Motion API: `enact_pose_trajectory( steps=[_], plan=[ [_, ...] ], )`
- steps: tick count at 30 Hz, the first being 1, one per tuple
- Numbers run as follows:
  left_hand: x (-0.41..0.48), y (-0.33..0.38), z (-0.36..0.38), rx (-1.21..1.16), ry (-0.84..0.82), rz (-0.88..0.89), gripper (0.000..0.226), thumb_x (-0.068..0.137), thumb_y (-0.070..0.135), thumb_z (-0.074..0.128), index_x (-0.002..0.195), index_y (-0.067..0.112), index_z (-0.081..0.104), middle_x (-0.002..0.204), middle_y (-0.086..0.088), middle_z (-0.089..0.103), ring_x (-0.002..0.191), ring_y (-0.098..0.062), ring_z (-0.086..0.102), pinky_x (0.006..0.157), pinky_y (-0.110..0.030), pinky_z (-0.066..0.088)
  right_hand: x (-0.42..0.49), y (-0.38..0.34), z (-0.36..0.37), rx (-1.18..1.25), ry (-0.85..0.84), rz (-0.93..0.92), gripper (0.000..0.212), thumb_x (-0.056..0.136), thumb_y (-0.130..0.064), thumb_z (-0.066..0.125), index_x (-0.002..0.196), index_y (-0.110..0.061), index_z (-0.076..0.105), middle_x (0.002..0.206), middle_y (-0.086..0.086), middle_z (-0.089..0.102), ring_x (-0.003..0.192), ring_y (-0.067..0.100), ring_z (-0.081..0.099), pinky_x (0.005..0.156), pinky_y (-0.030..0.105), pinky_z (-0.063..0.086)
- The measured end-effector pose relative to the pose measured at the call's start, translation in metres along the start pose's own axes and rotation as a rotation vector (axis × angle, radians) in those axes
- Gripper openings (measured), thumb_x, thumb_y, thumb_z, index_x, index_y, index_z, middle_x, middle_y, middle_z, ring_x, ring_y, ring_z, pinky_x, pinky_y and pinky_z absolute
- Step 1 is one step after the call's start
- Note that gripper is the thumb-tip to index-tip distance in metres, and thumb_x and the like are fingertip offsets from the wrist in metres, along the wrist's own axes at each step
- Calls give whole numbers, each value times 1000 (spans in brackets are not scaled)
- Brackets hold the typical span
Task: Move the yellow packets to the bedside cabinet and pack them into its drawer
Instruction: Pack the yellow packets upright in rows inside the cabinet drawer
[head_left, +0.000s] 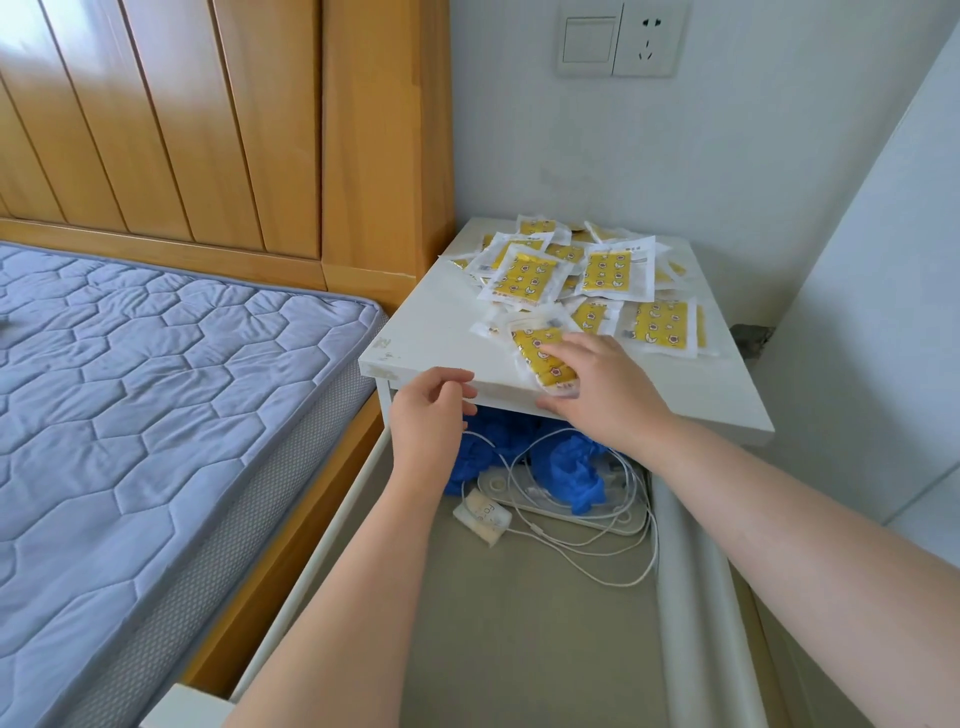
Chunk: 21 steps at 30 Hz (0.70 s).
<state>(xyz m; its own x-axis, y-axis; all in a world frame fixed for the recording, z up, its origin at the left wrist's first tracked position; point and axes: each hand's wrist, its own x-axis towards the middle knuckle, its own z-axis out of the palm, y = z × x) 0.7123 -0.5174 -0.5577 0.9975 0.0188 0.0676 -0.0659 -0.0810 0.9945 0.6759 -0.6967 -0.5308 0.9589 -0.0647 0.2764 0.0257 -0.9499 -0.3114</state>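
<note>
Several yellow packets (582, 270) in clear wrappers lie in a loose heap on the white bedside cabinet top (431, 338). One yellow packet (540, 353) sits at the top's front edge and hangs slightly over it. My right hand (602, 389) lies on this packet, fingers over its top and thumb under the edge. My left hand (431, 415) is just left of it below the edge, fingers loosely curled, holding nothing. Below, the cabinet's drawer (519, 623) stands pulled out.
In the back of the drawer lie blue crumpled gloves (571, 467), a white power strip (587, 512), white cables (613, 561) and a small white pouch (483, 517). A bed with a grey quilted mattress (156, 389) and wooden headboard stands to the left. Walls close in at the right.
</note>
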Motion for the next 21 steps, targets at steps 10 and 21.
enact_pose_trajectory(
  steps=[10, 21],
  plan=[
    [6, 3, -6, -292, -262, -431, 35, 98, 35, 49, 95, 7, 68, 86, -8, 74, 73, -19, 71, 58, -24, 54, -19, -6, 11, -64, 141, -237, 47, 74, 2, 67, 119, -9, 65, 107, 7, 65, 106, 28, 55, 78, 41, 53],
    [9, -1, -1, -330, -95, -436, 7, 91, 12, 63, 98, 12, 63, 96, -7, 73, 87, -23, 71, 79, -39, 59, -8, -23, -23, 241, -251, -150, 72, 78, 11, 45, 143, -19, 41, 149, -3, 38, 139, 11, 29, 110, 17, 20]
  ],
)
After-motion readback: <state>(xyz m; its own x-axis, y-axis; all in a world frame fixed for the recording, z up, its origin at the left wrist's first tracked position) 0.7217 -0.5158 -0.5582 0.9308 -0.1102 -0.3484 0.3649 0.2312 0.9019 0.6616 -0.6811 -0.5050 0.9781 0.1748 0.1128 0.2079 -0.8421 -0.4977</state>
